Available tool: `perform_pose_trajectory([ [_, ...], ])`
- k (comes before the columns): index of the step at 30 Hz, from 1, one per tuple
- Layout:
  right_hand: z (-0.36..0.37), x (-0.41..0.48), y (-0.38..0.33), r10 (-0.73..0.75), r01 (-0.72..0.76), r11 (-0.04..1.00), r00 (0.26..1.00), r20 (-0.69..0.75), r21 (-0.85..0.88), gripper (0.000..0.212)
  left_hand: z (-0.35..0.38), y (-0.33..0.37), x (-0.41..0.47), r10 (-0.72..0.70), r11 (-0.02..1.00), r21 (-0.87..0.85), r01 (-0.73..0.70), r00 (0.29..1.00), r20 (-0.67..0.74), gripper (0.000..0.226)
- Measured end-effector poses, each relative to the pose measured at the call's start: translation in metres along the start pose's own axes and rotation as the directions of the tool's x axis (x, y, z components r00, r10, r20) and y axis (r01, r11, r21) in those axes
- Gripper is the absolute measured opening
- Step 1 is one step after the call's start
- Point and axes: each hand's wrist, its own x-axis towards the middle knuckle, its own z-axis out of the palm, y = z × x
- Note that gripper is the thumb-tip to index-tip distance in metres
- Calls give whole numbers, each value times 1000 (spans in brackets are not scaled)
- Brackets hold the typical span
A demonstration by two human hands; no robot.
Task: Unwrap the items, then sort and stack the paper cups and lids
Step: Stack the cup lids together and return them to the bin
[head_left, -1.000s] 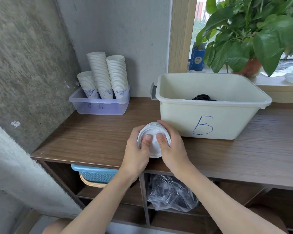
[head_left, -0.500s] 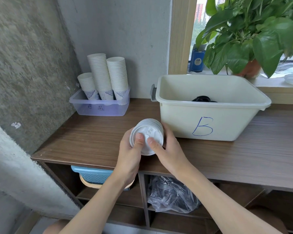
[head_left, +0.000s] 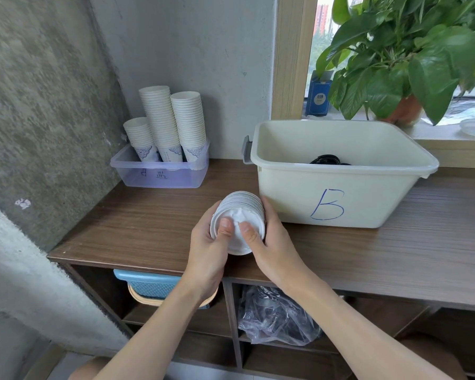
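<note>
Both hands are clamped on one stack of white lids (head_left: 243, 202): the left hand (head_left: 207, 256) cups its left side, the right hand (head_left: 274, 250) its right side, fingers curled behind and both thumbs pressed side by side on the near end face. The stack lies on its side with that end turned toward the camera. Its rims show as close, even ridges along the top, and the centre of the end face is white and puckered. It cannot be told whether this is wrapping. The stack sits over the front part of the brown wood-grain surface (head_left: 137, 231), just in front of the left corner of a cream bin (head_left: 368, 204). Whether it touches the surface cannot be told. Below the surface, open shelves hold a blue basket (head_left: 146, 283) on the left and a crumpled clear plastic bag (head_left: 274, 319) to its right. The bin carries a blue handwritten "B" on its front wall, and black lids (head_left: 325, 159) show inside. At the back left, against the grey concrete wall, a clear tray (head_left: 162, 179) holds three upright stacks of paper cups (head_left: 173, 124), the left one shortest. On the window sill beyond the bin stand a blue box (head_left: 320, 96) and a leafy potted plant (head_left: 395, 58).
</note>
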Motion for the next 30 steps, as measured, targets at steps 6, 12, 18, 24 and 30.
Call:
perform_pose_trajectory([
  [6, -1, -2, 0, 7, -8, 1000, 999, -35, -29, 50, -4, -9, 3, -14, 995, 98, 9, 998, 56, 69],
  [12, 0, 1, 9, 65, -67, 997, 997, -50, -48, 63, 2, -17, 4, 27, 970, 244, -21, 999, -24, 33],
  [18, -1, 2, 10, 60, -65, 995, 995, -75, -75, 58, 6, -15, 1, 69, 945, 325, -43, 995, -69, 40],
  [24, 0, 3, 9, 35, -41, 997, 994, -101, -59, 58, 6, -14, 1, 48, 951, 308, -20, 995, -85, 33],
  [30, 1, 2, 2, 73, -73, 997, 997, 35, -1, 59, 4, -13, 0, -3, 984, 176, 29, 989, -150, 42],
])
